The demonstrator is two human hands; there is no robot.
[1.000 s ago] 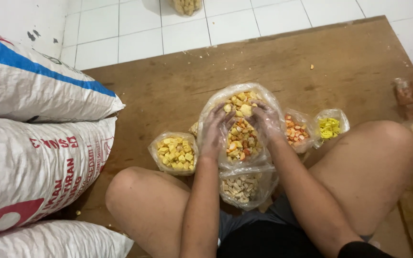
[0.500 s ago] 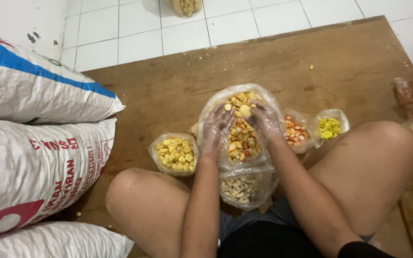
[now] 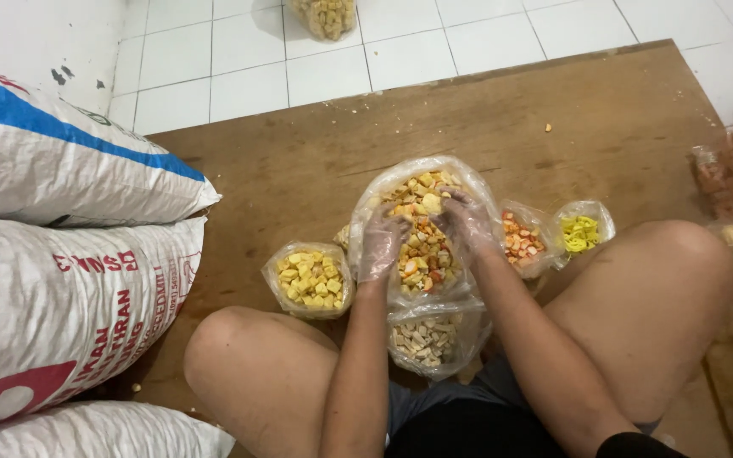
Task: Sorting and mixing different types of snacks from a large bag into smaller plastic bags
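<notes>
- A person sits cross-legged on a brown wooden board point(image 3: 316, 170) laid over a white tiled floor point(image 3: 239, 51), seen from the head camera looking down between bare knees
- The left hand point(image 3: 381, 242), in a thin clear glove, rests on the near left edge of a large clear bag of mixed snack pieces point(image 3: 422, 229); its fingers point(image 3: 388, 225) are curled loosely over the plastic rim, slightly spread
- The right hand point(image 3: 468, 222), also gloved, sits at the bag's right side, fingers bent inward and touching the yellow and orange pieces at the top of the heap; whether it pinches a piece cannot be told
- The large bag stands open in the middle of the board, just in front of the person's lap
- Just beside it on the left lies a small bag of yellow cubes point(image 3: 309, 278)
- Against its near side is a bag of pale beige pieces point(image 3: 428, 337)
- To its right sit a bag of orange pieces point(image 3: 521, 239) and a bag of bright yellow shapes point(image 3: 583, 231)
- Stacked woven white sacks point(image 3: 61, 280) fill the left side
</notes>
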